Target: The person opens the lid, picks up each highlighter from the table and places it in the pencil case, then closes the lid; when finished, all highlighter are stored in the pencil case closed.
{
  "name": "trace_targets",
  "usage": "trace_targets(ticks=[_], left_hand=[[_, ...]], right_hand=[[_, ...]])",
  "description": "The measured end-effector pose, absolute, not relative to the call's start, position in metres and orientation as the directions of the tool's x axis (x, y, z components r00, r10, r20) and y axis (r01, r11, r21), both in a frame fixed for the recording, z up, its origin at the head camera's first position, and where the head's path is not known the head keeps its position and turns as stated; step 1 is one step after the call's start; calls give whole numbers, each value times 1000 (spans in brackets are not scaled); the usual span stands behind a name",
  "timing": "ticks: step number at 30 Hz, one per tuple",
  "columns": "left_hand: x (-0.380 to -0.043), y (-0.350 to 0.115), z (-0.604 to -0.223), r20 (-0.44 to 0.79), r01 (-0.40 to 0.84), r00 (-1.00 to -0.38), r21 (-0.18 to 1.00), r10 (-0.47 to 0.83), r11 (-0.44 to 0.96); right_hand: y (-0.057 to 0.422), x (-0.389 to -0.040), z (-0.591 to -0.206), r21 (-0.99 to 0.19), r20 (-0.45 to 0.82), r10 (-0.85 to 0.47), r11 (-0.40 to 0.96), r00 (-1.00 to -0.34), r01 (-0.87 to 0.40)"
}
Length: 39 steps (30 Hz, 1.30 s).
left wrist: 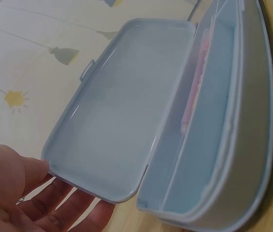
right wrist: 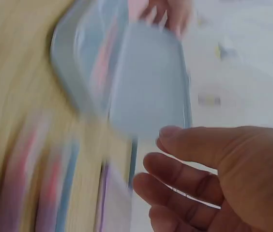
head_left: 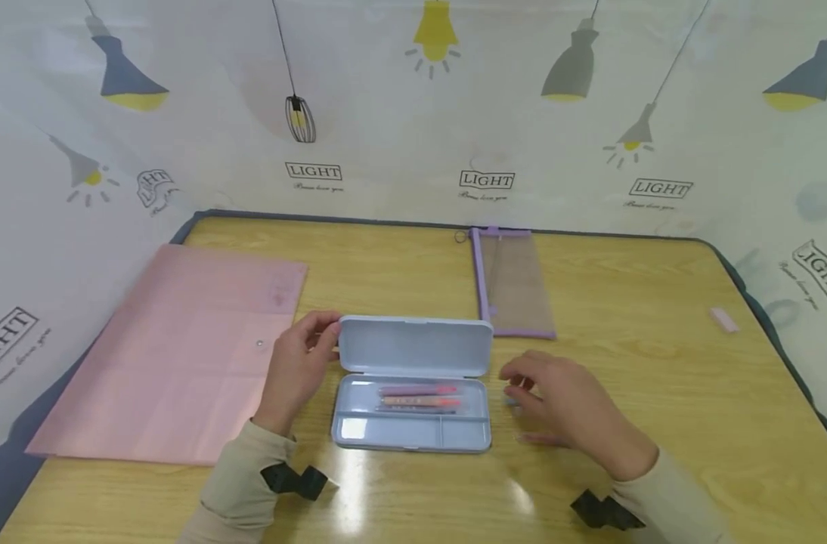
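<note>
A light blue pencil case (head_left: 413, 432) lies on the table with its lid (head_left: 415, 347) raised. Several pens (head_left: 420, 402) lie in its back compartment. My left hand (head_left: 298, 370) holds the lid's left corner; in the left wrist view the thumb is on its edge and the fingers (left wrist: 73, 208) are behind. To the right of the case hovers my right hand (head_left: 570, 400), fingers loosely bent, nothing visible between them. Below it, blurred in the right wrist view, several pens (right wrist: 18, 183) lie on the tabletop; in the head view this hand mostly hides them.
At the left lies a pink snap folder (head_left: 182, 355). Behind the case is a mesh zip pouch (head_left: 518, 287) with purple edging. A small pale pink block (head_left: 724, 319) sits far right on the wooden table (head_left: 658, 363). A lamp-printed curtain (head_left: 386, 113) surrounds the table's back and sides.
</note>
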State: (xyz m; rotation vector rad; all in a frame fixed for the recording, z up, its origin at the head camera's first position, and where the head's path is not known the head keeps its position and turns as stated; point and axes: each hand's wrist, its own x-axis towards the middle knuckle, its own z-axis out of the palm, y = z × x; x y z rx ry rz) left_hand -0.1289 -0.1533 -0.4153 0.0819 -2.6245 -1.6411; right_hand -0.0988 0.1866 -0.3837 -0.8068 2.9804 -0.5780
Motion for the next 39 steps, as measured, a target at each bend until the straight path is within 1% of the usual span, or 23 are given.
trace_targets(ticks=[4,7,9,12,17,19,25,29,35,39], left_hand=[[-129,-156,-414,14,-18,-997,898,-71,440],[-129,-157,-413,21,-13,-997,898,-72,440],[-130,-157,-412,21,-13,-997,898,-73,440],[-130,-157,-412,16,-19,-997,900,-76,436],[-129,-156,-411,-1,-32,-997,907,-74,421],[-128,-155,-411,-6,-37,-997,908,-75,418],[-128,-155,-413,-5,-35,-997,910,-74,414],[-128,-154,-413,-5,-35,-997,907,-74,421],[-129,-154,-414,-1,-33,-997,905,-75,425],[-129,-153,-415,11,-18,-998,906,-66,424]], right_hand=[[229,-99,-383,-348,4,-424,848,-906,-399],[255,-99,-389,-346,-64,-395,870,-916,-351],[266,-99,-395,-338,-70,-393,874,-917,-349],[276,-101,-404,-332,-29,-419,860,-907,-387],[277,-105,-417,-324,52,-480,821,-876,-470],[275,-107,-419,-317,47,-491,818,-870,-480],[268,-109,-419,-308,-25,-479,839,-877,-449],[267,-110,-418,-310,-43,-483,838,-874,-448],[268,-110,-418,-304,-38,-493,834,-869,-460],[264,-106,-413,-287,5,-503,827,-864,-483]])
